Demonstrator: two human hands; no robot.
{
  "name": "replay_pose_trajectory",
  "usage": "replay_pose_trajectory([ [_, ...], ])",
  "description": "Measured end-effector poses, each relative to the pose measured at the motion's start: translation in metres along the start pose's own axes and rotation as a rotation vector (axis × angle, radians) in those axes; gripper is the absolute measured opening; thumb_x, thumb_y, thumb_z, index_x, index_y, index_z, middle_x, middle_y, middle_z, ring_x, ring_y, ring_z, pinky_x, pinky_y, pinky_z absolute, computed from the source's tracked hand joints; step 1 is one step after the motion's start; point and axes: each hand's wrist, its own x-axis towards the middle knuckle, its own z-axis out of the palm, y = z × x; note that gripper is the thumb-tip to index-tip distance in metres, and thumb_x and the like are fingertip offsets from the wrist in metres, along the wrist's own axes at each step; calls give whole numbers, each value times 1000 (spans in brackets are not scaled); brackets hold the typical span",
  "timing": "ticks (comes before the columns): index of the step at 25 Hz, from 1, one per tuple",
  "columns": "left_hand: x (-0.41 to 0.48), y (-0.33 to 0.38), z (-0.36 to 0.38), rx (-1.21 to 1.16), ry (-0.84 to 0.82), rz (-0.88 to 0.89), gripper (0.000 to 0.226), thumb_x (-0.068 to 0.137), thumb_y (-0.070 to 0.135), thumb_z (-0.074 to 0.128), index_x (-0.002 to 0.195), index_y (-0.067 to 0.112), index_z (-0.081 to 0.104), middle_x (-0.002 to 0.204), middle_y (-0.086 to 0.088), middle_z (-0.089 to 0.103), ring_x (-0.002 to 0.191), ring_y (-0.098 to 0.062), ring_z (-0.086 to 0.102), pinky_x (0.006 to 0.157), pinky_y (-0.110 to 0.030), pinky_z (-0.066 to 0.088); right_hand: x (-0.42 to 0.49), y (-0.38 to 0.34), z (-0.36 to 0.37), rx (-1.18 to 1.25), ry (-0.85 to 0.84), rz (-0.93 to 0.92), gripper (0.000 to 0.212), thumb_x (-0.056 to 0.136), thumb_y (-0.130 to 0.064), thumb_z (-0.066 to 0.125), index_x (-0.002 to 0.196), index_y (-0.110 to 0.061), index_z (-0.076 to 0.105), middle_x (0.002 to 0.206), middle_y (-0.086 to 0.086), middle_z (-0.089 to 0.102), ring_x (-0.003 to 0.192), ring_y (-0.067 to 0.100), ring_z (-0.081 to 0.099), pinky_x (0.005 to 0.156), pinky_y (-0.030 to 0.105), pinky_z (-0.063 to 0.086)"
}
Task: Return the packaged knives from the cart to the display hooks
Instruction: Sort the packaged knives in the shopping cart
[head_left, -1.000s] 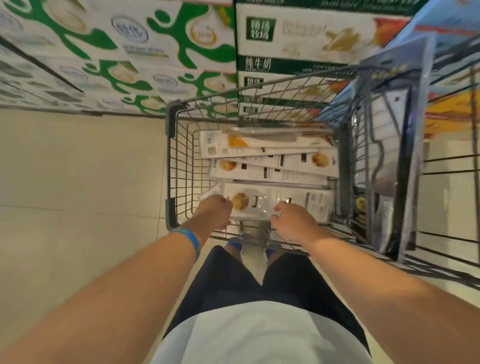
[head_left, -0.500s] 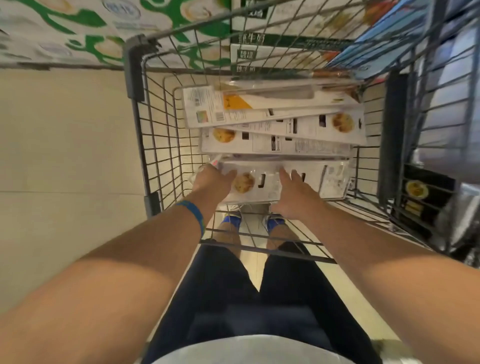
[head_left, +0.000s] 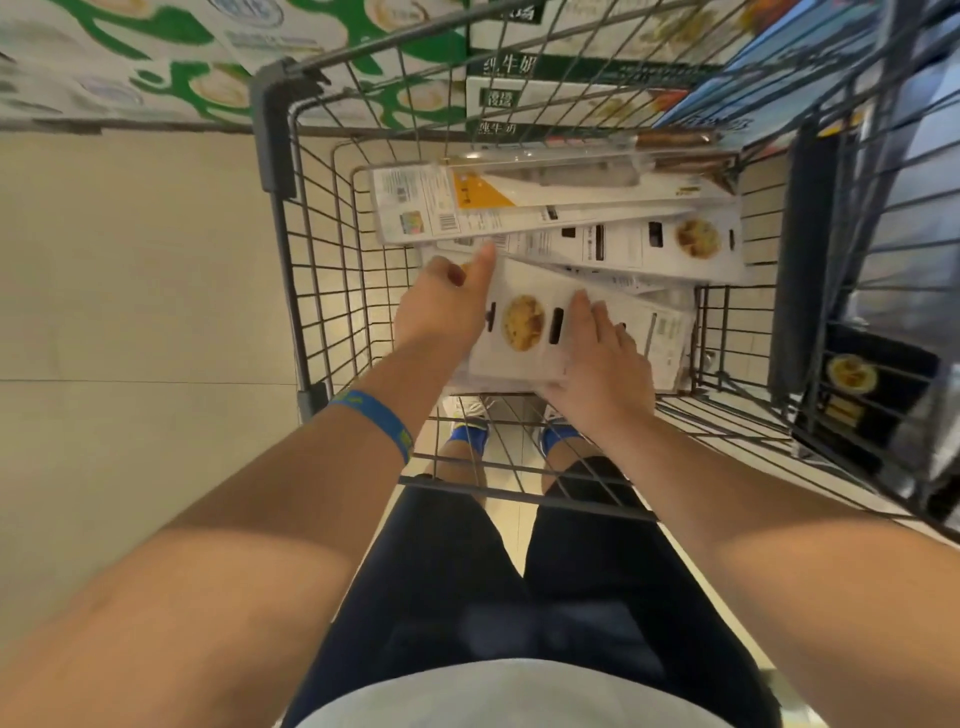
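Down in the cart (head_left: 274, 135) basket: nearest packaged knife (head_left: 524, 325) lies printed back up at the near end of the pile, skewed across the pack beneath. Left hand (head_left: 441, 312) pinches its left end, thumb over the top edge, the other digits hidden underneath. Right hand (head_left: 597, 374) lies flat on the card, fingers (head_left: 584, 312) straight, pressing rather than clasping; thumb out of sight. More packs (head_left: 649, 244) stacked behind, farthest pack (head_left: 519, 202) marked with a yellow wedge. Step in hand, as I judge it: freeing this one pack from the stack. To do it well I'd slide it toward me before lifting, so it doesn't drag its neighbour, then wrap the right hand round the card edge before clearing the wire. Plastic looks slippery; hold card, not blister. Hooks not identifiable; a wire rack (head_left: 852, 379) with dark packs stands to the right.
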Motion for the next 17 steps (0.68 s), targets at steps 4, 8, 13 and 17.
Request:
replay_pose_trajectory([
  [4, 7, 19, -9, 11, -104, 24, 67, 96, 73, 26, 125, 24, 63, 105, 0, 66, 99, -25, 60, 78, -35, 41, -2, 2, 0, 26, 35, -28, 83, 93, -40, 69, 157, -15, 23, 155, 15, 44, 117, 33, 63, 82, 46, 59],
  [8, -1, 2, -9, -20, -12, 60, 57, 104, 55, 33, 151, 25, 42, 147, -8, 52, 128, -31, 53, 96, -37, 45, -7, 7, -21, 371, 225, 140, 36, 102, -25, 51, 137, -24, 61, 101, -7, 68, 75, 13, 61, 62, 30, 49],
  [13, -23, -15, -20, 28, -95, 21, 57, 104, 51, 38, 153, 22, 38, 149, -6, 53, 131, -31, 52, 104, -39, 40, -13, 2, -74, 616, 270, 149, 25, 99, -14, 49, 86, -24, 67, 64, -9, 54, 60, 16, 54, 51, 26, 44],
  [17, -58, 3, -39, -295, -184, 138, 50, 95, 62, 52, 137, 35, 55, 117, 23, 64, 108, -8, 61, 91, -25, 45, -15, -20, -131, 1106, 245, 241, 18, 88, -7, 49, 74, -9, 59, 72, 6, 56, 74, 24, 53, 68, 37, 41],
])
